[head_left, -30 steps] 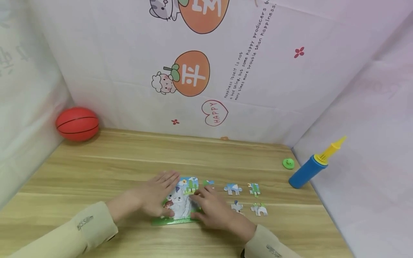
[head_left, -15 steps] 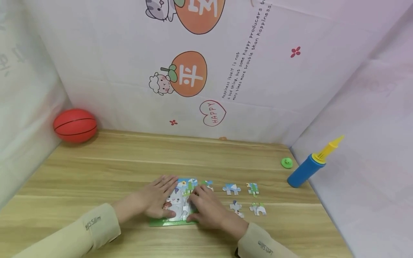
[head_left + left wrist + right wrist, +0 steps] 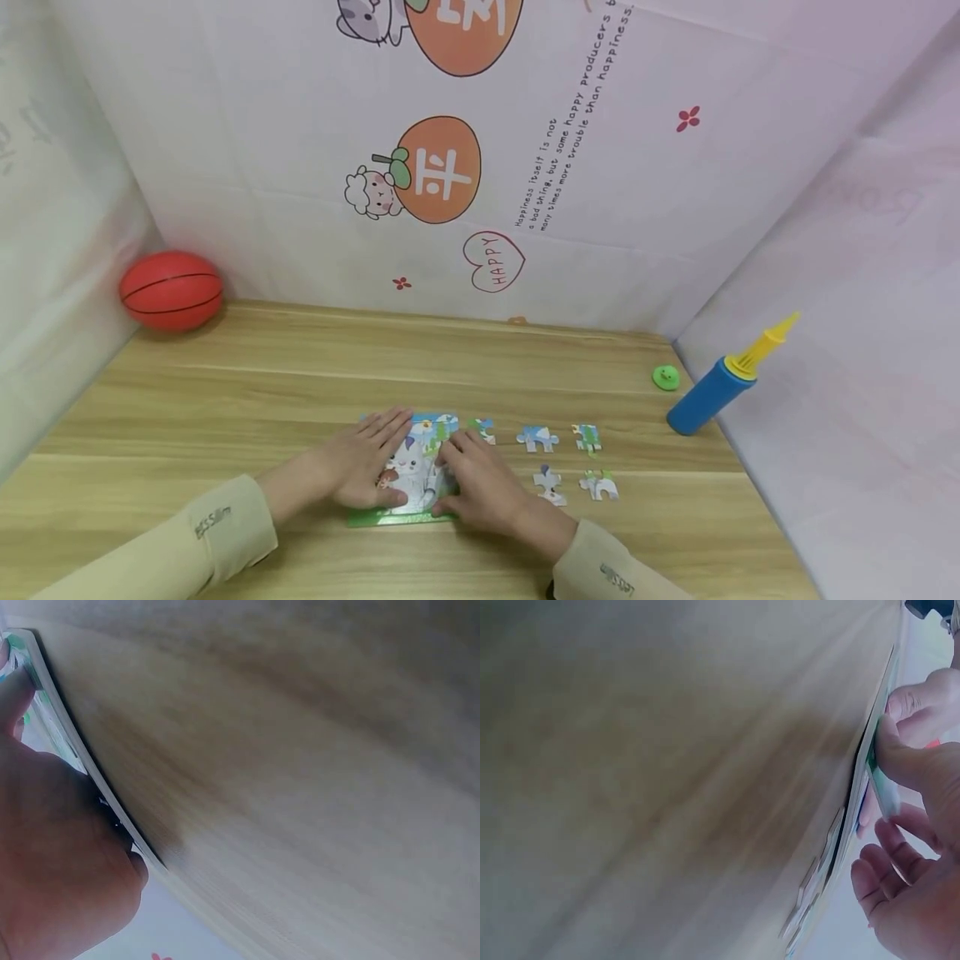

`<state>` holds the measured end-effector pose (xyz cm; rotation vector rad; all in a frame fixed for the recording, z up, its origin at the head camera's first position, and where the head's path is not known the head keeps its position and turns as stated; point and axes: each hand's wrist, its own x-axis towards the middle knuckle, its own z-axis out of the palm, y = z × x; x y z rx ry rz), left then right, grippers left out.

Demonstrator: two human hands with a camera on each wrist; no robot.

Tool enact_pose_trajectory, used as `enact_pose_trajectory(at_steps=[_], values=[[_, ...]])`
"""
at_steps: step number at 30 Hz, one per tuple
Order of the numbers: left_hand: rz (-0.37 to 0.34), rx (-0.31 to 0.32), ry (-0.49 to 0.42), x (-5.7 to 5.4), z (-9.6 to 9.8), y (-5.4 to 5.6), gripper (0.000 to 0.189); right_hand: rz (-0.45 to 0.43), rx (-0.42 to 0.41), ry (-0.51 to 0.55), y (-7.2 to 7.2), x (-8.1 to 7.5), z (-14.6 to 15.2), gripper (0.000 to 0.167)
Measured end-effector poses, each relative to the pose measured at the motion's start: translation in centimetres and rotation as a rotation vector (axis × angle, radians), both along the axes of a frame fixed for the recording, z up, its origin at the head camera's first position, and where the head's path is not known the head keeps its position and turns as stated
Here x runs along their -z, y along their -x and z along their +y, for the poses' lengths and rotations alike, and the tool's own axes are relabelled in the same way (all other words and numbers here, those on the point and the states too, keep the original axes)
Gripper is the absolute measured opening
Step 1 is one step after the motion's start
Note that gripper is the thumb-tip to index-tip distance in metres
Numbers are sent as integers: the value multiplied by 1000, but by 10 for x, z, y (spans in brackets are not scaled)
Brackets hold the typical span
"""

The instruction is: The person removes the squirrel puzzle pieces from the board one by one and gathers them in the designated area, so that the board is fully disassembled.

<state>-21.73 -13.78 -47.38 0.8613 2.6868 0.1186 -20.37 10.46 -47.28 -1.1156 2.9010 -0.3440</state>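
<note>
A jigsaw puzzle board with a green lower edge and a pale cartoon animal lies near the front of the table. My left hand rests flat on its left part, fingers extended and thumb on the picture. At the right side, my right hand pinches a puzzle piece between thumb and forefinger; the right wrist view shows it tilted over the board. The other right fingers are bent away from it. In the left wrist view, my left hand lies along the board's thin edge.
Several loose puzzle pieces lie in two rows right of the board. A blue pump with a yellow nozzle stands at the right beside a green duck toy. A red ball sits in the back left corner. Printed cloth encloses the table.
The right hand has shifted slightly left over the board, still pinching the piece. The left hand stays on the board's left side. The head view has moved slightly.
</note>
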Motion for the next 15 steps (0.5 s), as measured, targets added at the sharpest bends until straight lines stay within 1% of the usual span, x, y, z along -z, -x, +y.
enact_pose_trajectory(at_steps=[3,5,10,13,15], values=[[-6,3,-3,1,1,-1,105,16,-14,17,-4,1,1,47],[-16,4,-9,1,1,-1,106,5,-25,26,-7,0,1,43],[-30,4,-29,0,0,-2,105,-60,-46,63,-16,-6,4,29],[-16,6,-26,0,-1,-1,105,-82,-58,128,-21,-8,8,20],[-13,10,-21,0,-1,0,105,-63,-77,204,-25,-9,15,17]])
